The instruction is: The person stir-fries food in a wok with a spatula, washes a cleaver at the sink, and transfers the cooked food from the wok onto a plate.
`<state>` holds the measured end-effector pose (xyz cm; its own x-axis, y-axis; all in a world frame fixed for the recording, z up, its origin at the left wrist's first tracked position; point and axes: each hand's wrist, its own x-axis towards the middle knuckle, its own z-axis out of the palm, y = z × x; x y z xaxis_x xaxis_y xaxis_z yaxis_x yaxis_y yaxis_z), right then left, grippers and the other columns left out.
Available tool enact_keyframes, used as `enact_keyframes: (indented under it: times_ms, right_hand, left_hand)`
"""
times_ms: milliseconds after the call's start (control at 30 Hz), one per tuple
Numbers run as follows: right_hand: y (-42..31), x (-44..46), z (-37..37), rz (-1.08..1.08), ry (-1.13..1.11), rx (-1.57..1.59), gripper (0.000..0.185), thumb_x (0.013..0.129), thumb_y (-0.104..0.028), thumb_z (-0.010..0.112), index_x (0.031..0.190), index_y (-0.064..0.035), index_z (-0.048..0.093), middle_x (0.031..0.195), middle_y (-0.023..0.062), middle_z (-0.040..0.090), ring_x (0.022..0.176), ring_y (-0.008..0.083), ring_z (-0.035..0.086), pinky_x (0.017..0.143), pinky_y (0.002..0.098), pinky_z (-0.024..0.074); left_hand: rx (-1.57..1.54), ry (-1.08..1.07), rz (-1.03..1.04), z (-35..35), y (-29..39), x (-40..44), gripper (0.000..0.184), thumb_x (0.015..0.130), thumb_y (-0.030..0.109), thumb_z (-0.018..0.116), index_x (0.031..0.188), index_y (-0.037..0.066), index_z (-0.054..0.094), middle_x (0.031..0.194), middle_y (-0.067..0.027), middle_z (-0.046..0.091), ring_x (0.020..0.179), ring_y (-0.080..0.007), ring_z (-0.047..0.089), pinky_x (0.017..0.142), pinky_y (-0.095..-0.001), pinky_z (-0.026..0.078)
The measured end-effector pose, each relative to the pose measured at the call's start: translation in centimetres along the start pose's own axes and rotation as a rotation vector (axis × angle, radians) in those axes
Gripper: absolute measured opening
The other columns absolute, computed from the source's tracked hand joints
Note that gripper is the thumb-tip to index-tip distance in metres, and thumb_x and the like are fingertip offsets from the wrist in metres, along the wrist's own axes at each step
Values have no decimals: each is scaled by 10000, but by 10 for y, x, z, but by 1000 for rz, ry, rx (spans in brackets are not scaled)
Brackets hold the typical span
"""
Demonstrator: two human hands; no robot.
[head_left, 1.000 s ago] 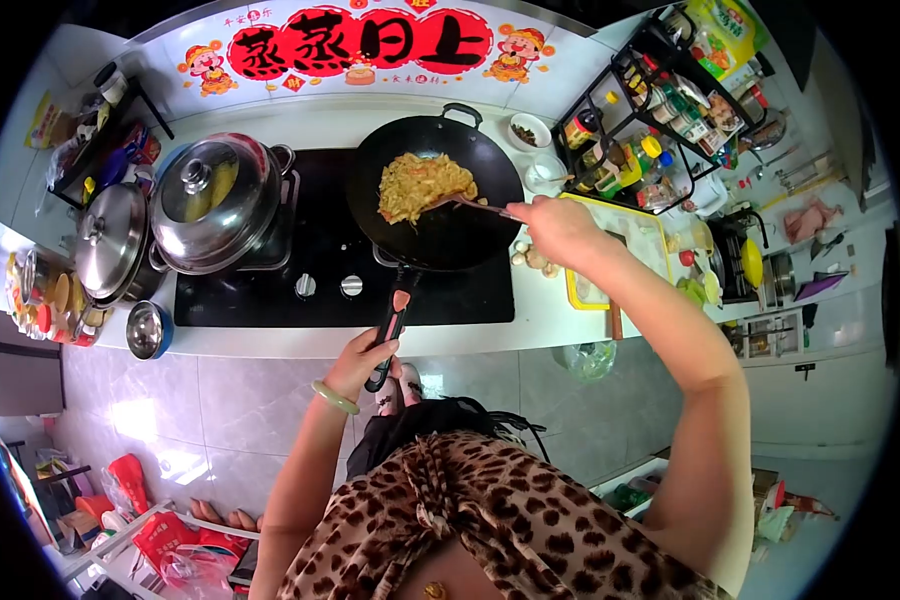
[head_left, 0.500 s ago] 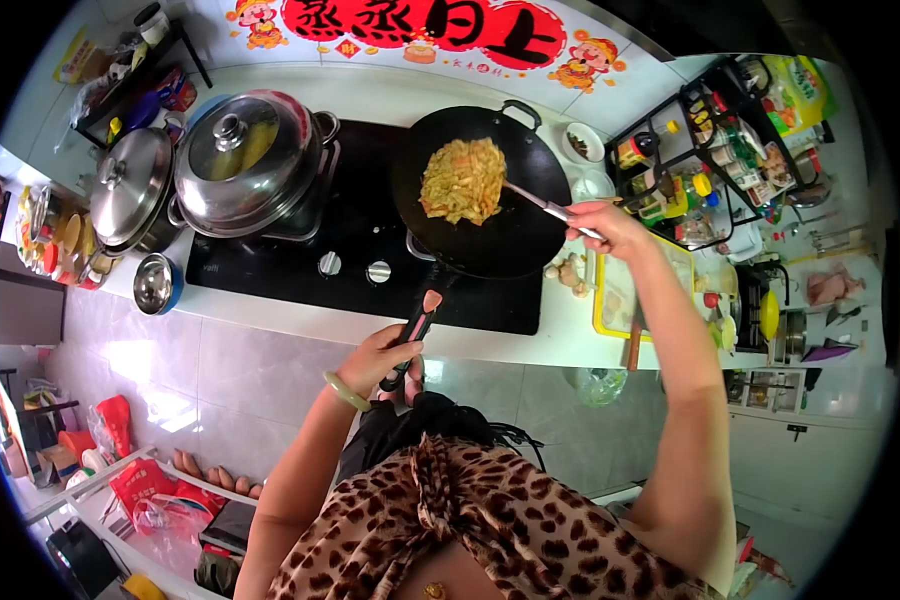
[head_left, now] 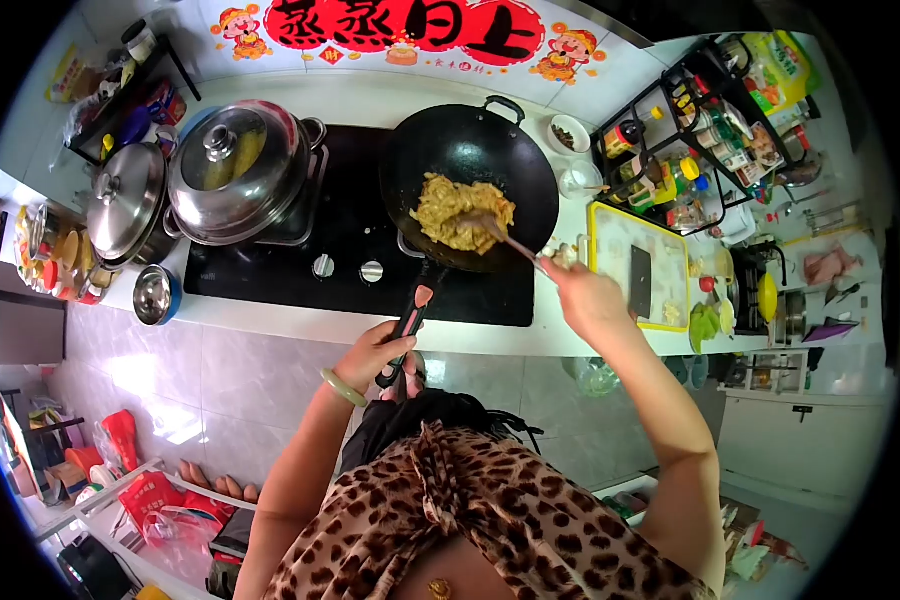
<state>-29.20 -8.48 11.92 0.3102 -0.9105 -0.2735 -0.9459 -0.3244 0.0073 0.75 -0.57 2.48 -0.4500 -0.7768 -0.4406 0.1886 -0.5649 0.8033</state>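
My left hand is wrapped round the black and pink wok handle. The black wok sits on the right side of the stove. Chopped yellow-brown food lies in the near part of the wok. In my right hand, to the right of the wok, is a long-handled spatula. Its head is in the food and partly hidden by it.
A lidded steamer pot stands on the left of the black stove. Farther left are a second lidded pot and a metal bowl. Right of the wok, a cleaver lies on a yellow-edged cutting board, near a spice rack.
My right hand has moved down and slightly left with the spatula. The food has shifted toward the near side of the wok. My left hand keeps its hold on the handle.
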Motion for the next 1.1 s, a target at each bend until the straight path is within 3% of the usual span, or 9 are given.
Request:
enact_keyframes:
  times_ms: [67,400,633,667,700,800,833,1000,1100]
  right_hand:
    - [0,32,9,-6,124,-91,427,786,-61,502,1191,-194,526,858,142,567,722,331,595,620,428,482]
    - [-21,22,-5,-38,53,-102,442,768,-28,482,1198,-122,513,856,167,589,744,338,608,629,419,494]
    - [-13,23,-57,72,80,33,427,776,-107,526,1193,-198,539,859,145,610,773,313,597,664,413,476]
    - [-14,22,-61,66,113,20,428,778,-110,527,1196,-202,537,856,147,611,785,318,594,664,414,476]
    - [-15,29,-54,47,153,-11,426,779,-96,517,1191,-201,533,874,138,608,785,313,597,657,414,479]
    - [-36,52,-29,30,98,-46,381,791,-80,484,1159,-167,532,879,137,597,804,313,609,658,431,489]
    - [-42,54,-14,50,73,-77,391,796,-79,474,1172,-174,517,881,137,595,802,315,612,646,437,491]
    - [-29,12,18,115,45,-46,432,813,-94,455,1233,-193,467,930,175,596,796,341,616,639,441,497]
    - [-9,-13,33,90,-60,158,466,825,-179,496,1285,-218,429,987,181,588,879,333,594,726,438,475]
  left_hand:
    - [28,19,-96,-3,1,1,314,874,147,529,1132,-31,538,764,-30,554,672,-114,529,655,-247,407]
    - [2,-27,8,-5,-4,5,313,871,159,541,1134,-10,543,752,-17,539,656,-111,543,649,-239,399]
    - [20,-30,-12,-3,-1,6,306,873,164,538,1130,-1,542,746,-12,538,652,-106,542,647,-227,387]
    - [9,-21,5,-3,-1,6,249,870,176,550,1055,10,537,712,-30,552,635,-115,543,622,-237,398]
    - [0,-12,22,-3,-1,6,203,867,188,562,979,22,531,678,-47,566,618,-124,545,596,-248,408]
    - [28,-3,23,-6,-7,9,210,861,190,566,980,20,530,686,-49,569,616,-122,544,585,-248,407]
    - [37,-3,-15,-8,-6,6,289,863,155,546,1105,-3,544,767,-29,562,653,-115,545,593,-235,418]
    - [64,16,62,-12,-15,9,317,868,141,535,1139,-23,521,722,-59,573,598,-124,551,558,-236,426]
    - [69,1,106,-14,-15,9,324,871,138,521,1143,-38,512,716,-72,574,607,-141,554,575,-246,436]
